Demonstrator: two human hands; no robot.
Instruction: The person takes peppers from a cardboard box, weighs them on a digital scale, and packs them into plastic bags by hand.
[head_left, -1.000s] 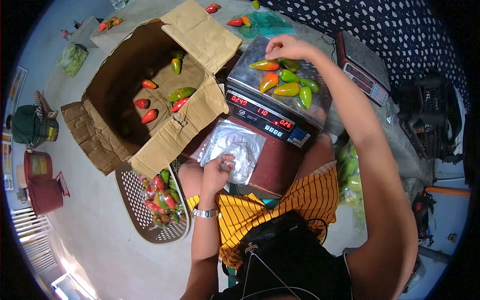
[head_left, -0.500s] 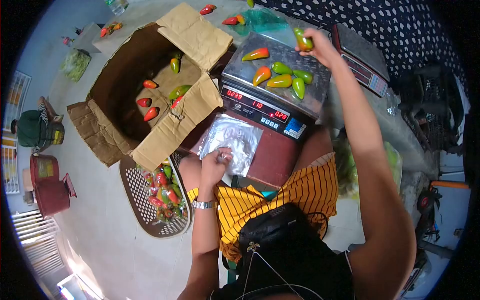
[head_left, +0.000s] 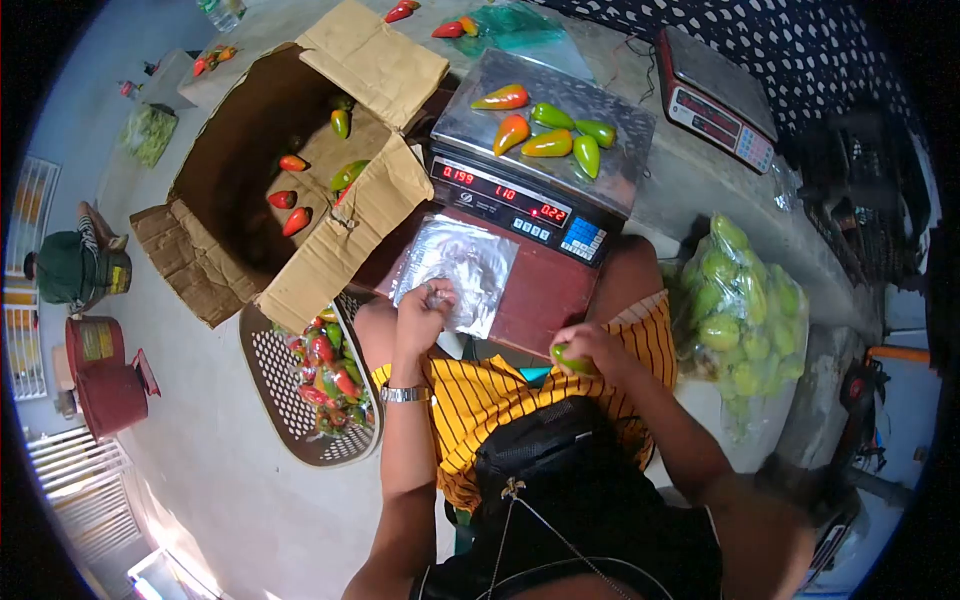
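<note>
My right hand (head_left: 590,350) is closed around a green pepper (head_left: 571,360) above my lap, off the table's right front corner. My left hand (head_left: 425,305) has its fingers bent together on the clear plastic bags (head_left: 468,275), which lie on the dark red table (head_left: 540,312) in front of the scale. On the steel plate of the scale (head_left: 610,120) rest several green, orange and red peppers (head_left: 548,143). Its red display (head_left: 505,192) reads 0.199, 1.10 and 0.22.
An open cardboard box (head_left: 333,262) with several peppers stands left of the scale. Below it is a perforated basket (head_left: 275,372) of bagged peppers. A bag of green produce (head_left: 735,320) lies right. A second scale (head_left: 715,110) and green plastic (head_left: 510,35) are behind.
My right hand has come from the far side of the scale down to my lap with the green pepper. The display went from 0.240 to 0.199. My left hand has stayed on the bags.
</note>
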